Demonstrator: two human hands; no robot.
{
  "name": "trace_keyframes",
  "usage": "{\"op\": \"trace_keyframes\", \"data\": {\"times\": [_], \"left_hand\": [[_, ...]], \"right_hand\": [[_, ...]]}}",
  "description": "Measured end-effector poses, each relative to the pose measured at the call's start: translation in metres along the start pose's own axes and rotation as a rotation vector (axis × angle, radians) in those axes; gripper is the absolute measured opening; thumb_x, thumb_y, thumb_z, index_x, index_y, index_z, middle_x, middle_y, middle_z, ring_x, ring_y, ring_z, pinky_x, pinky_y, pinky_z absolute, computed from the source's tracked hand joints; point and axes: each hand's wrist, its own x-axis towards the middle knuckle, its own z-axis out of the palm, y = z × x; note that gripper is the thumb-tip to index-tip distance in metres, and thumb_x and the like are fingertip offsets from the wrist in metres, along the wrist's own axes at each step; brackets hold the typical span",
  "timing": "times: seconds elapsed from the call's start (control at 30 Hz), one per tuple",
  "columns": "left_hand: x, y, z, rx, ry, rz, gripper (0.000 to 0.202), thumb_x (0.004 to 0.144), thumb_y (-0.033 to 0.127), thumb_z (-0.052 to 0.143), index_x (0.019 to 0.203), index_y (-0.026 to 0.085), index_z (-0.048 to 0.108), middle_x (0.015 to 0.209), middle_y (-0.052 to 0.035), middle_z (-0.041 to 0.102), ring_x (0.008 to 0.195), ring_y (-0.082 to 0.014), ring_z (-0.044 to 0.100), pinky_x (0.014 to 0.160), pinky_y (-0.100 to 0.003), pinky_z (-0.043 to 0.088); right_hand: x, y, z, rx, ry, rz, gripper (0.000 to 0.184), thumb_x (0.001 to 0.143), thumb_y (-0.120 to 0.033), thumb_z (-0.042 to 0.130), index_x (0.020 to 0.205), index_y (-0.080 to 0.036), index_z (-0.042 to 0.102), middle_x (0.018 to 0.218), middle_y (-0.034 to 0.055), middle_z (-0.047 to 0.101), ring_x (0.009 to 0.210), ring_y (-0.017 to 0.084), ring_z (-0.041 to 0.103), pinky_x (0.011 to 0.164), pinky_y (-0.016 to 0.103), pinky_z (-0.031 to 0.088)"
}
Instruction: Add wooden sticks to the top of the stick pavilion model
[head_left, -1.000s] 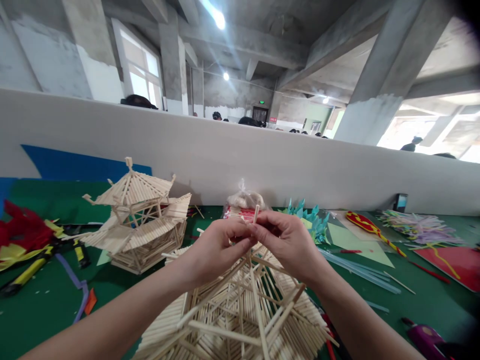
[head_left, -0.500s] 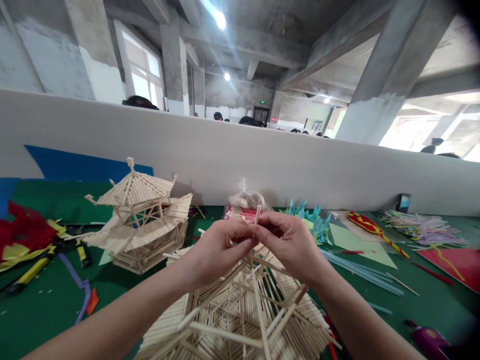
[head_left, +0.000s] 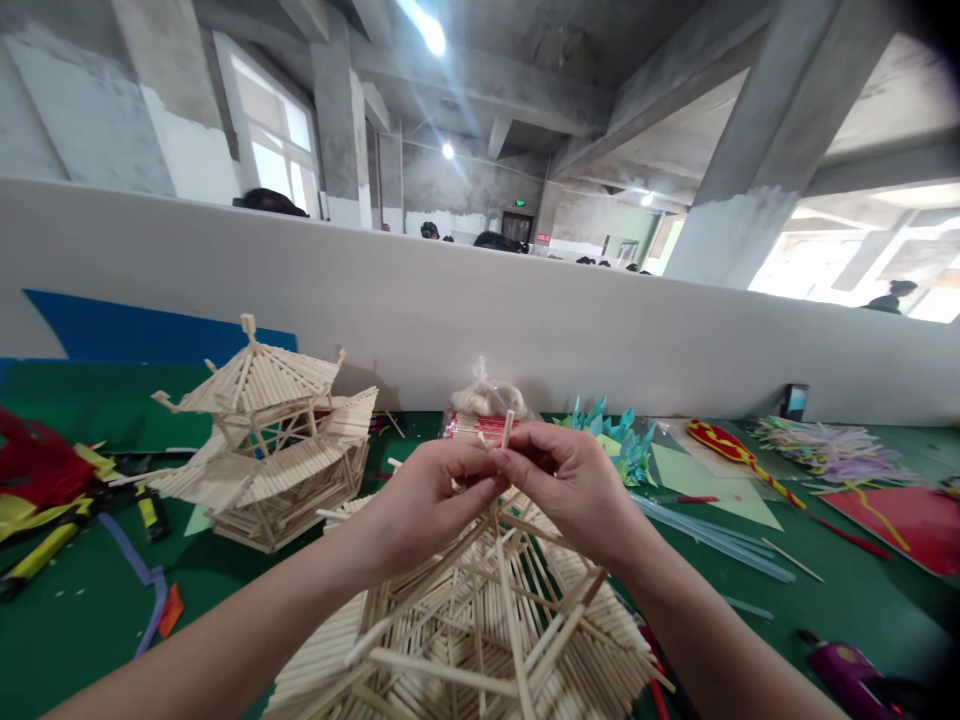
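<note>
The stick structure [head_left: 450, 652], built of pale wooden sticks, stands on the green table [head_left: 795, 605] directly in front of the person, between the 2 forearms. Its long sticks slope up toward a peak beneath the hands. There a short stick [head_left: 508, 428] rises upright between the fingertips. The right hand [head_left: 574, 492] pinches it between thumb and forefinger. The left hand [head_left: 420, 497] meets it from the other side, thumb and fingers curled inward; whether it grips anything I cannot tell, as the fingertips are hidden.

Left of the hands stands a tiered stick pavilion [head_left: 262, 440] with upturned roof corners. Beyond the fingertips lies a clear plastic bag [head_left: 480, 402], and just right of it teal pointed pieces [head_left: 634, 455]. Farther right are translucent rods [head_left: 712, 538], a red-and-yellow piece [head_left: 718, 443] and a red sheet [head_left: 900, 525]. A purple tool [head_left: 844, 670] lies near the right forearm. A white panel [head_left: 570, 325] runs behind the table.
</note>
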Motion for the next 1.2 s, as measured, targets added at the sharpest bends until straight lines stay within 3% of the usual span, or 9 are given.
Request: {"op": "trace_keyframes", "data": {"times": [0.27, 0.83, 1.2], "left_hand": [[0.0011, -0.0002, 0.0004, -0.008, 0.004, -0.005, 0.026, 0.080, 0.027, 0.043, 0.075, 0.012, 0.063, 0.076, -0.0052, 0.062, 0.071, -0.0150, 0.053, 0.063, -0.026, 0.043], [0.0018, -0.0022, 0.0001, -0.004, -0.006, -0.008, 0.027, 0.080, 0.027, 0.043, 0.077, 0.011, 0.064, 0.078, -0.0067, 0.063, 0.074, -0.0163, 0.055, 0.066, -0.028, 0.043], [0.0027, 0.0008, 0.0006, -0.008, -0.004, -0.019, 0.022, 0.077, 0.024, 0.045, 0.071, 0.012, 0.063, 0.073, -0.0047, 0.061, 0.069, -0.0143, 0.052, 0.061, -0.026, 0.042]], "right_hand": [[-0.0001, 0.0014, 0.0004, 0.000, -0.025, 0.019, 0.015, 0.082, -0.024, 0.050, 0.073, -0.017, 0.059, 0.071, 0.0010, 0.059, 0.066, 0.011, 0.052, 0.060, 0.025, 0.042], [0.0002, 0.0007, 0.0000, 0.014, -0.017, 0.012, 0.014, 0.082, -0.022, 0.050, 0.074, -0.017, 0.060, 0.072, 0.0013, 0.061, 0.066, 0.011, 0.053, 0.061, 0.025, 0.043], [-0.0008, -0.0001, 0.0004, 0.013, -0.016, 0.007, 0.013, 0.081, -0.022, 0.051, 0.079, -0.017, 0.063, 0.070, 0.0012, 0.061, 0.069, 0.012, 0.055, 0.062, 0.025, 0.044]]}}
